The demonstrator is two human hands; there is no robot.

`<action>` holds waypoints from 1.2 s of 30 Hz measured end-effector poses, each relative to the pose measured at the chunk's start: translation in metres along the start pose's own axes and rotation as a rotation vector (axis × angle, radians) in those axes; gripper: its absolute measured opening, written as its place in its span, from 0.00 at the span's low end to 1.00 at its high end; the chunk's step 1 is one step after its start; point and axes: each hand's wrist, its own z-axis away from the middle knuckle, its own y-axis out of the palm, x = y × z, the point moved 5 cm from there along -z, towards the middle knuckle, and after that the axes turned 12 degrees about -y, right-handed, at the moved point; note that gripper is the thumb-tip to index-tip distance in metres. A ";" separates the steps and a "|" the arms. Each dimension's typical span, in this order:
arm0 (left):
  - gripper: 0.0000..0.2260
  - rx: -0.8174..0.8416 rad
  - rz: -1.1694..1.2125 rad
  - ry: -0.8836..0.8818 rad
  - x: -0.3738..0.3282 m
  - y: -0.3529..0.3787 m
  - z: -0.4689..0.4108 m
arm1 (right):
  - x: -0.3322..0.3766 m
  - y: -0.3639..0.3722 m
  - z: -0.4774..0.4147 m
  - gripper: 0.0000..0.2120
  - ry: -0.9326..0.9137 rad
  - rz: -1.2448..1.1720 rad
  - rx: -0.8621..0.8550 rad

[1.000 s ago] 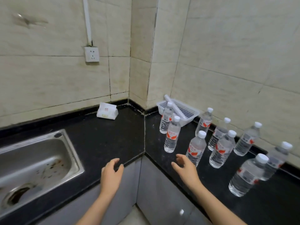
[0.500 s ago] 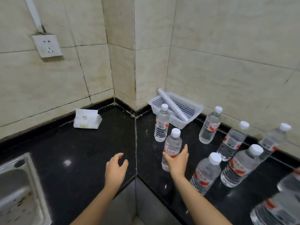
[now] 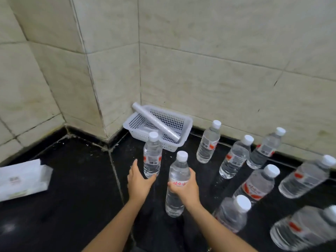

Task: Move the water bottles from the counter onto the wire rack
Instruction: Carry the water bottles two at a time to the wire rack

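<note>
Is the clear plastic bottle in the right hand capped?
Capped: the clear plastic bottle in the right hand has its white screw cap seated on the neck.

- The bottle at the bottom right (image 3: 305, 231) is blurred and cut off by the picture's edge; its label cannot be read.
- The tissue pack (image 3: 21, 179) runs off the left edge, its print smeared.
- The right hand (image 3: 183, 190) covers part of the held bottle's (image 3: 177, 171) label.

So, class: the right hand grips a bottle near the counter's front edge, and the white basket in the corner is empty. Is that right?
Not quite. The head view shows the white basket holds a grey roll lying across it. The rest stands: the right hand grips a bottle near the counter's front edge.
</note>
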 end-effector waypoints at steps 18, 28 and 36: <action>0.34 0.383 0.190 0.103 -0.030 0.025 -0.062 | -0.002 0.000 -0.007 0.34 0.062 0.057 -0.078; 0.26 0.392 0.205 0.128 0.008 -0.020 0.007 | 0.004 -0.003 0.031 0.31 -0.026 0.053 -0.033; 0.24 0.292 0.397 0.061 0.064 -0.090 0.119 | 0.013 -0.016 0.097 0.29 -0.116 0.075 0.119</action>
